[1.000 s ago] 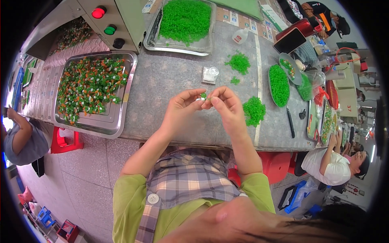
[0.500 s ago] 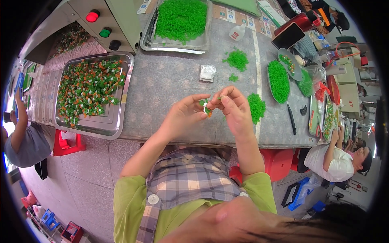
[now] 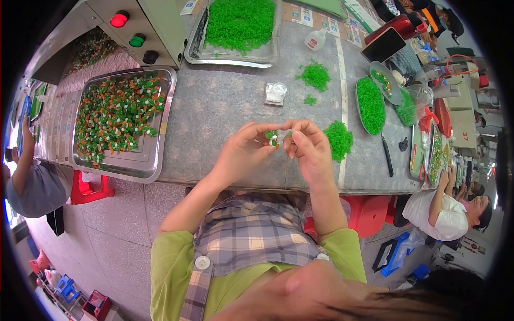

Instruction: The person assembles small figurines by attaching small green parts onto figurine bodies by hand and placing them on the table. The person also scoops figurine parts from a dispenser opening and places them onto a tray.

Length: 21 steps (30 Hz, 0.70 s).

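My left hand pinches a small green, white and orange figure between thumb and fingertips, above the near part of the table. Close beside it on the right, my right hand has its thumb and fingers pressed together. Whatever sits in that pinch is too small to make out. Both index fingers nearly meet above the figure. A pile of tiny green pieces lies just right of my right hand. Beyond my hands stands a small clear round pot on a whitish square base.
At left, a metal tray holds many similar figures, beside a machine with buttons. Another tray of green pieces lies at the back. To the right are a green-filled dish, a black pen-like tool and a white bottle.
My right fingertips have drawn slightly away from the figure and curled in. The left hand still holds the figure, in nearly the same place.
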Available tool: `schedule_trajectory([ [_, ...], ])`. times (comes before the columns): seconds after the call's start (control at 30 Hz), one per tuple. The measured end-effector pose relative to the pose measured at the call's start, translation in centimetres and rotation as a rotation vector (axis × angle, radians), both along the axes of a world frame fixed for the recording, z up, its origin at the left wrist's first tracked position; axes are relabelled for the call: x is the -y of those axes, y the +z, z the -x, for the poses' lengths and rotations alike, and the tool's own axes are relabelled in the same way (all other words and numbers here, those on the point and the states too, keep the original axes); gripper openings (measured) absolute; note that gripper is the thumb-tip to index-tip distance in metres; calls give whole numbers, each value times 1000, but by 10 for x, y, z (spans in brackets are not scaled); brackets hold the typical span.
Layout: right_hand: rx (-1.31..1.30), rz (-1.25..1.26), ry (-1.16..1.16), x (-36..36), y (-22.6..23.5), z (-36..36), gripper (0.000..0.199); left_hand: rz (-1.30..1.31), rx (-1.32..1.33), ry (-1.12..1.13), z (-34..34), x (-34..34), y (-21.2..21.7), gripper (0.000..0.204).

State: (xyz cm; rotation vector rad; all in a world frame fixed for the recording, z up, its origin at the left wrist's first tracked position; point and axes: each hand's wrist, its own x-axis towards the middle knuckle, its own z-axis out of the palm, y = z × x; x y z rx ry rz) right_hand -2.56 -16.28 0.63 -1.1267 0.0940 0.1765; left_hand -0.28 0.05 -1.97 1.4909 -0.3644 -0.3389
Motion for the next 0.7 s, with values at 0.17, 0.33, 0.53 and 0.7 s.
schedule_trajectory([
  [0.17, -75, -45, 105, -4, 1, -7, 12, 66, -111, 124, 2, 5, -3, 38],
  [0.33, 93, 61, 23, -13, -4, -1, 10, -44, 11, 141, -4, -2, -17, 39],
  [0.53, 277, 139, -28, -17, -10, 1, 10, 375, -512, -10, -4, -4, -2, 33],
  [0.7, 211, 68, 41, -18, -14, 0, 10, 317, -443, 3, -3, -1, 3, 47],
])
